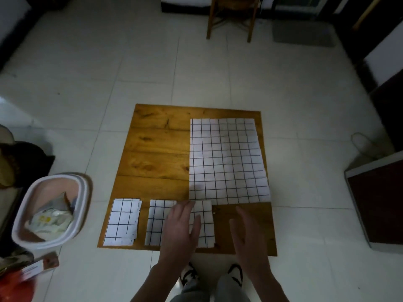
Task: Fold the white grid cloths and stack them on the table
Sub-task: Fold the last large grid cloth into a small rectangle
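At the far left, on the tiled floor [87, 83], a white bin [51, 209] is seen, with crumpled wrappers inside it; a red object and a small box lie just below it at the frame's edge. To the right of the bin stands the low wooden table [157, 153]. On the table's near left corner a small folded stack [122, 222] of white grid cloths is laid, its edges slightly uneven. Just beside it, apart by a narrow strip of wood, a half-folded cloth [156, 221] lies along the near edge. The left hand [181, 227] is laid flat on this cloth, fingers straight and together, pressing it down and grasping nothing. Further right, the right hand [246, 232] is held over bare wood near the table's front right part, fingers straight and relaxed, with nothing in it; whether it touches the table cannot be told. Behind both hands, the right half of the table is covered by a large pile of unfolded cloths [226, 162], spread flat, its near edge touching the half-folded cloth. Below the table, two shoes are visible on the floor. At the top, a wooden chair [231, 16] stands well apart from the table.
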The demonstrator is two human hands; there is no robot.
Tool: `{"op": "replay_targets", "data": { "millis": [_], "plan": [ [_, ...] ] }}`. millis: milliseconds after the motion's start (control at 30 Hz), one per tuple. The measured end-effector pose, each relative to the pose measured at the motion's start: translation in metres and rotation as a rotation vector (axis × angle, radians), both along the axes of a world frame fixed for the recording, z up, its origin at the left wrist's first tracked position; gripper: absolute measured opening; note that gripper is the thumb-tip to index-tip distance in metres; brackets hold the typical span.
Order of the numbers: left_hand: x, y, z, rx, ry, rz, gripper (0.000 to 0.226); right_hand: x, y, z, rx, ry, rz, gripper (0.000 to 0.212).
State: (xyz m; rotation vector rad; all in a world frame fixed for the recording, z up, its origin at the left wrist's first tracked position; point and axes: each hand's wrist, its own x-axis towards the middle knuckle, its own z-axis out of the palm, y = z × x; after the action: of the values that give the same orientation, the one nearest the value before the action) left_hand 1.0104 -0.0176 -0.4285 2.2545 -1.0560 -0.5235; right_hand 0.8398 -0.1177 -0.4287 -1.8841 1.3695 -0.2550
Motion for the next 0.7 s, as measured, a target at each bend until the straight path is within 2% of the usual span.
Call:
{"op": "replay_targets", "data": {
  "millis": [167,400,600,700],
  "plan": [
    [-0.01,-0.012,0.075,-0.094,-0.205,-0.117,0.046,-0.02,-0.005,0.077,-0.235,0.008,0.095,0.063],
    [-0.041,-0.043,0.13,-0.124,-0.373,-0.172,0.05,-0.06,-0.039,0.147,-0.532,0.12,0.151,0.062],
    [-0.076,-0.086,0.158,-0.116,-0.464,-0.182,0.052,-0.109,-0.095,0.181,-0.664,0.152,0.149,0.065],
    [-0.102,-0.117,0.17,-0.098,-0.489,-0.164,0.053,-0.138,-0.127,0.195,-0.665,0.17,0.134,0.065]
  ]
}}
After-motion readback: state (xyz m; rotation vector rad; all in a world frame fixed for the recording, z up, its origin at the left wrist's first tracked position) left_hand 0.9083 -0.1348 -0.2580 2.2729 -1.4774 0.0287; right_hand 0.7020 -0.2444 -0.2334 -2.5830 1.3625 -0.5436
